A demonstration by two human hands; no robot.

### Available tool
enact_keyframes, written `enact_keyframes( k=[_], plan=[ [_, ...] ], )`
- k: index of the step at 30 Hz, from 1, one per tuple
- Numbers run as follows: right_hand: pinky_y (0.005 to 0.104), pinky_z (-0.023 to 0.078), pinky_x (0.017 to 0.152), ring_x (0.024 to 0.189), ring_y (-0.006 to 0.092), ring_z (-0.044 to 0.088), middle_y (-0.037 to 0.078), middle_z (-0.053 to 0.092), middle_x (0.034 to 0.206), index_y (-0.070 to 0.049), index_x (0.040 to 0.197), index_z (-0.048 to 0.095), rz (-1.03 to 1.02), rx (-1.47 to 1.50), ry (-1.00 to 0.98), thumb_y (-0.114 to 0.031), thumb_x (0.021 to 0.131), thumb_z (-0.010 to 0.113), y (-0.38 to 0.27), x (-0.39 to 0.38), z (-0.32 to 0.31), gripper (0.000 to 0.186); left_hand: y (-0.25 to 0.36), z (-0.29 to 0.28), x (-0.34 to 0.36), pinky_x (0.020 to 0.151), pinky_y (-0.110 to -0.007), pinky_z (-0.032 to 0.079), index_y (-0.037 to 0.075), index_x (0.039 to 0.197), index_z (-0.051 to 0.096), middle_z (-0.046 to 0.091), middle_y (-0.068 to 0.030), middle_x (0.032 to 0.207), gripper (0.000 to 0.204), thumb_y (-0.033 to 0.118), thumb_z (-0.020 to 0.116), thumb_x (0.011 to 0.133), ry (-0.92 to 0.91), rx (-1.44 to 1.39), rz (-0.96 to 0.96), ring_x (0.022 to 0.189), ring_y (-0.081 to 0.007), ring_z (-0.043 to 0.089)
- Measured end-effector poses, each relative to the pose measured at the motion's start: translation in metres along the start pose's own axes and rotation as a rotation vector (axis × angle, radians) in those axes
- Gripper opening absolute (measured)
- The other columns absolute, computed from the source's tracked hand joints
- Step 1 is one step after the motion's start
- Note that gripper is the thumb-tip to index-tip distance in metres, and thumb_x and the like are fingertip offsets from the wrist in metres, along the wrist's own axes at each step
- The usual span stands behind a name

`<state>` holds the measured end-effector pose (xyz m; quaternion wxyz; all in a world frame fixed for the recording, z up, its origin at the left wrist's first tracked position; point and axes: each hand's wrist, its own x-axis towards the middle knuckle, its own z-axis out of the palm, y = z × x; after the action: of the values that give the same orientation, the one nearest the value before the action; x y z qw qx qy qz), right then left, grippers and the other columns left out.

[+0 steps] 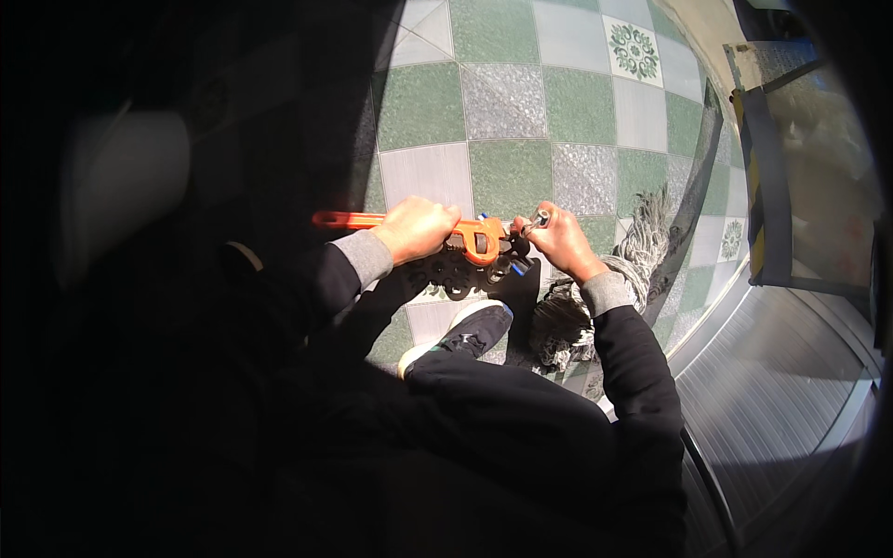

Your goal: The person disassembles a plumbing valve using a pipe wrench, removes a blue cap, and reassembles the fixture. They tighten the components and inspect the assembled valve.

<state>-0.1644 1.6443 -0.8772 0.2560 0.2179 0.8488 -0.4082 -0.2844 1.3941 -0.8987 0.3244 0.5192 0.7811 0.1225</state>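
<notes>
My left hand (pixel 419 228) is closed around the handle of an orange pipe wrench (pixel 349 219), which lies level across the view with its head to the right. Beside the wrench's jaws, my right hand (pixel 563 244) pinches a small shiny metal fitting (pixel 537 221). Dark and metallic pipe parts (pixel 499 270) with bits of blue sit just under the wrench head. Whether the jaws grip the fitting cannot be made out, as parts overlap there and lie in shadow.
Green and grey checkered tiles (pixel 507 102) cover the floor. A grey string mop head (pixel 642 242) lies right of my right hand. My dark shoe (pixel 479 327) is below the wrench. A ridged metal panel (pixel 772 372) stands at the right; deep shadow covers the left.
</notes>
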Motion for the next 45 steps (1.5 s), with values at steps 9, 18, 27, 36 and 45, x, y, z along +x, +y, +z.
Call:
enact_keyframes(
  k=[9, 18, 27, 36, 45],
  plan=[
    [0.0437, 0.052, 0.070, 0.078, 0.0416, 0.069, 0.029, 0.065, 0.077, 0.005, 0.094, 0.060, 0.031, 0.053, -0.094, -0.046, 0.085, 0.073, 0.002, 0.009, -0.009, 0.053, -0.018, -0.001, 0.003, 0.058, -0.050, 0.053, 0.004, 0.085, 0.062, 0.065, -0.0189, 0.067, 0.013, 0.016, 0.064, 0.080, 0.003, 0.016, 0.094, 0.066, -0.0389, 0.068],
    [0.0455, 0.054, 0.071, 0.080, 0.0409, 0.069, 0.024, 0.069, 0.078, 0.005, 0.101, 0.062, 0.059, -0.234, 0.226, -0.039, 0.085, 0.069, -0.009, 0.002, 0.005, 0.048, -0.036, -0.007, 0.007, 0.063, -0.051, 0.054, 0.006, 0.086, 0.066, 0.068, -0.0184, 0.073, 0.012, 0.016, 0.060, 0.083, -0.049, -0.013, -0.073, 0.070, -0.0398, 0.069],
    [0.0445, 0.053, 0.061, 0.068, 0.0386, 0.068, 0.021, 0.066, 0.072, -0.002, 0.089, 0.059, -0.110, 0.062, 0.130, -0.029, 0.085, 0.073, 0.020, 0.003, 0.009, 0.031, -0.052, -0.004, 0.024, 0.059, -0.050, 0.052, 0.006, 0.089, 0.057, 0.067, -0.0162, 0.070, 0.015, 0.014, 0.065, 0.079, -0.035, 0.049, 0.106, 0.066, -0.0381, 0.067],
    [0.0388, 0.055, 0.058, 0.063, 0.0297, 0.070, 0.014, 0.067, 0.070, -0.005, 0.088, 0.060, -0.314, 0.135, 0.131, -0.025, 0.084, 0.074, 0.030, 0.008, 0.019, 0.025, -0.065, -0.013, 0.033, 0.056, -0.048, 0.049, 0.007, 0.090, 0.054, 0.065, -0.0133, 0.068, 0.016, 0.013, 0.064, 0.080, -0.081, 0.115, 0.218, 0.061, -0.0374, 0.065],
    [0.0457, 0.054, 0.067, 0.076, 0.0367, 0.070, 0.017, 0.070, 0.077, -0.002, 0.102, 0.060, -0.010, -0.114, 0.229, -0.034, 0.087, 0.068, 0.005, -0.006, 0.011, 0.036, -0.043, -0.012, 0.008, 0.057, -0.051, 0.050, 0.007, 0.085, 0.057, 0.065, -0.0158, 0.071, 0.011, 0.011, 0.065, 0.079, 0.006, 0.027, 0.088, 0.065, -0.0400, 0.065]
  ],
)
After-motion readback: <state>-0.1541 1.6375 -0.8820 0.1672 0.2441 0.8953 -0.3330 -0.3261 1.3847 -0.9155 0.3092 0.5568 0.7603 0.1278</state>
